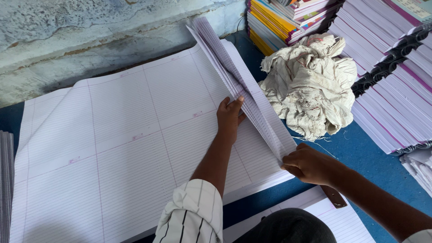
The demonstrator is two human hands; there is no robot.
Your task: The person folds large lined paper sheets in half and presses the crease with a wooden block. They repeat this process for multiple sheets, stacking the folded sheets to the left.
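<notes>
A large stack of white ruled sheets lies flat in front of me on a blue surface. Along its right edge a sheaf of several sheets is lifted and fanned upward. My left hand rests on the stack with its fingertips against the raised sheaf. My right hand pinches the near end of that sheaf at the stack's right corner. Under my right wrist a brown flat tool pokes out; how it is held is hidden.
A crumpled whitish cloth sits just right of the stack. Piles of bound notebooks fill the right side, with colourful ones at the top. A rough wall runs behind. More ruled paper lies near my right arm.
</notes>
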